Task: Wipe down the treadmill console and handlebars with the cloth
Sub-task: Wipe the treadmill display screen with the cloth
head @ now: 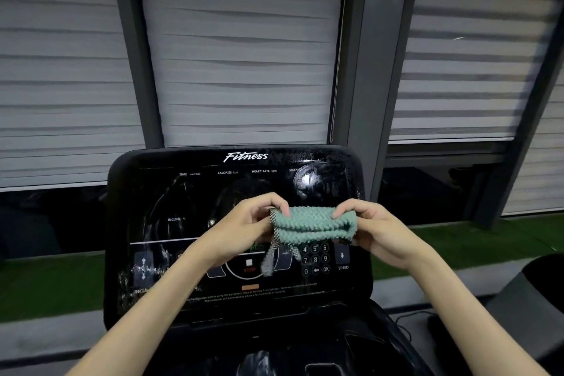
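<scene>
Folding the cloth (314, 224) into a wiping pad appears to be the step in hand. It is held in front of the console (183, 192), over its middle and just above the number keys (315, 259). One view cannot show whether it touches the glass.

Left of console centre: left hand (241, 230), fingers curled, thumb and fingertips pinching the cloth's left end. A grey mesh strip (270, 259) hangs loose from that end, down beside the STOP button (248, 265).

Console centre: the cloth is mint green, ribbed, doubled into two stacked layers. Its long axis runs left to right, parallel to the console's top edge, and the short ends point at the two hands.

Right of console centre: right hand (377, 233), fingers curled over the cloth's top edge and clamped on the right end; thumb hidden.

To do well (judgement):
- Tuck the mesh strip into the fold so it does not drag across the keys.
- Square the layers for a flat face.
- Pass the pad to one hand and wipe in long overlapping strokes, light over the buttons.
- Streaks show at the console's lower left by the incline arrows (143, 268) and a smear at its upper right; both want attention.
- Handlebars are not in view, so their state is not judged
</scene>
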Demonstrator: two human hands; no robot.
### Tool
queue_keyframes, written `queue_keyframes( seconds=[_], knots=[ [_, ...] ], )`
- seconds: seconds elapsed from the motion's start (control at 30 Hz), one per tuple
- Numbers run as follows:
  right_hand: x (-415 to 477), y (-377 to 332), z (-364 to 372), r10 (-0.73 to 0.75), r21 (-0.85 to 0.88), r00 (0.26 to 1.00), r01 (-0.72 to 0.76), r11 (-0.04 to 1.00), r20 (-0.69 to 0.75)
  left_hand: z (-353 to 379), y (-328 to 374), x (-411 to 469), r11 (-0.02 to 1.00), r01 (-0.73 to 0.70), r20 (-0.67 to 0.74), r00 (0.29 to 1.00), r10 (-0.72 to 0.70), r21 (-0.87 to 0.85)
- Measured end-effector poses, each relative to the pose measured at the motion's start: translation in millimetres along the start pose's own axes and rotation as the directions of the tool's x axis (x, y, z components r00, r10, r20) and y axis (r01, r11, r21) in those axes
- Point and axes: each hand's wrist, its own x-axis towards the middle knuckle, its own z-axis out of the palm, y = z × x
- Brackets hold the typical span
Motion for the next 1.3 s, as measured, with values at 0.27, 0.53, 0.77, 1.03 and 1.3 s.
queue_keyframes(
  seconds=[0.27, 0.53, 0.77, 1.03, 1.3],
  knots=[
    [2, 5, -6, 0.045, -0.281, 0.996, -0.065, 0.958, -0.079, 8, -7, 8, 0.992, 0.060, -0.042, 0.998, -0.056, 0.108],
    [19, 23, 26, -0.360, -0.696, 0.774, -0.141, 0.704, -0.522, 58, -7, 35, 0.854, 0.125, -0.527, 0.829, 0.190, 0.505],
    [14, 29, 26, -0.235, -0.212, 0.830, 0.145, 0.966, -0.505, 88, 5, 43, 0.848, -0.047, -0.272, 0.936, 0.222, 0.529],
    [9, 37, -11, -0.132, 0.049, 0.847, 0.182, 0.982, -0.514, 104, -10, 48, 0.857, -0.171, 0.017, 0.982, 0.186, 0.486],
    [26, 45, -60, -0.312, -0.541, 0.806, -0.012, 0.841, -0.504, 35, -35, 81, 0.361, -0.008, -0.219, 0.782, 0.583, 0.933]
  ],
)
